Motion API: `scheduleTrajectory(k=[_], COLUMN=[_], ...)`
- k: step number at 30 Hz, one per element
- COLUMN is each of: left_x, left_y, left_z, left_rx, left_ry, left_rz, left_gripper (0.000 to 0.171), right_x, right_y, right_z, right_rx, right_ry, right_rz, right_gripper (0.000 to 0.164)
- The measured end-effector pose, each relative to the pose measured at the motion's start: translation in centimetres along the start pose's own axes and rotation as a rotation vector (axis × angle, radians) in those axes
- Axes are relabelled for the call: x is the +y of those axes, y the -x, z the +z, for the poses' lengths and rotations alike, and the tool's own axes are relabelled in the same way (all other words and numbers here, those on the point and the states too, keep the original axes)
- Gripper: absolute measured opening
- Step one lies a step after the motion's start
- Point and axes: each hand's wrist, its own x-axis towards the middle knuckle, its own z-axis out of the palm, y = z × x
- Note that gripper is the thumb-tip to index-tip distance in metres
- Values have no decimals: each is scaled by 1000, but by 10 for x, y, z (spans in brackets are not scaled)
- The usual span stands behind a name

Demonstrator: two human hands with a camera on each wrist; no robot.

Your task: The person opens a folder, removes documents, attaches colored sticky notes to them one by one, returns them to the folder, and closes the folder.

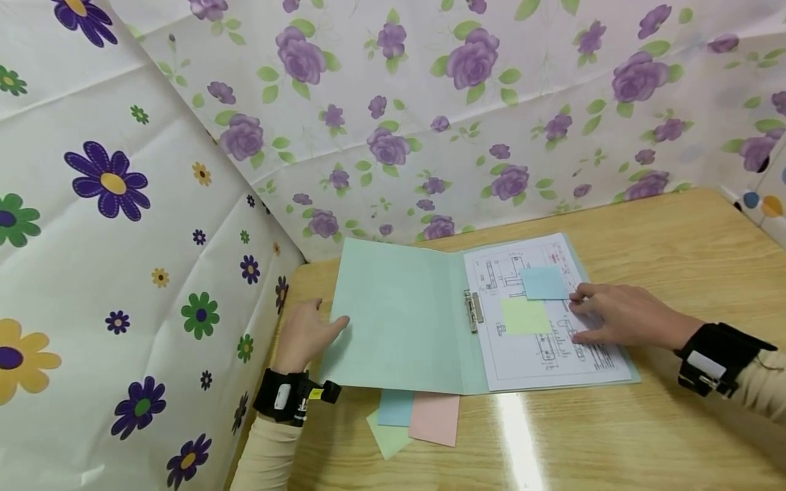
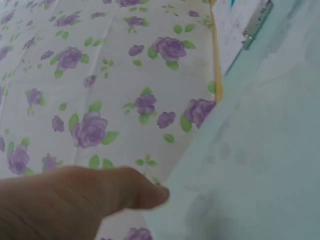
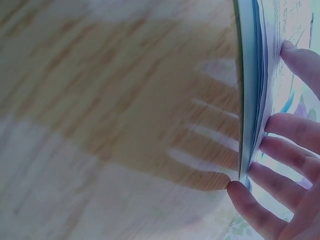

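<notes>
A pale green folder (image 1: 399, 314) lies spread on the table, its cover to the left and a metal clip (image 1: 473, 311) near the fold. Papers with technical drawings (image 1: 589, 358) lie on its right side, topped by a blue sticky note (image 1: 544, 283) and a yellow-green sticky note (image 1: 526, 316). My left hand (image 1: 303, 335) is at the cover's left edge, thumb (image 2: 145, 192) stretched toward it; whether it touches is unclear. My right hand (image 1: 632, 315) rests at the papers' right edge, its extended fingers (image 3: 287, 150) against the stack's side and its thumb over the top sheet.
Blue (image 1: 396, 408), pink (image 1: 434, 417) and light green (image 1: 389, 436) paper pieces stick out from under the cover's lower edge. The wooden table (image 1: 694, 252) meets a flowered sheet (image 1: 393, 123) at the back and another flowered sheet (image 1: 153, 273) on the left.
</notes>
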Motion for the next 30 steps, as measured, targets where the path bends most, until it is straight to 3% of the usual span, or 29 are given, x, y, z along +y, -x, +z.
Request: scheduleTrajectory(k=[5, 9, 18, 24, 30], left_x=[-5, -6, 3, 20, 44], left_y=[-1, 0, -1, 1, 2], left_z=[5, 8, -4, -20, -38], left_rx=[-33, -32, -49, -67, -96], left_ry=[-20, -20, -17, -44, 30], left_rz=[36, 39, 87, 170, 242], left_gripper=[41, 32, 37, 43, 43], right_x=[0, -1, 1, 0, 0], right_y=[0, -1, -2, -1, -1], right_z=[-1, -1, 0, 0, 1], right_rx=[9, 10, 2, -4, 5], right_ry=[8, 9, 15, 17, 20], right_rz=[-2, -7, -3, -5, -15], right_gripper=[68, 70, 74, 74, 73])
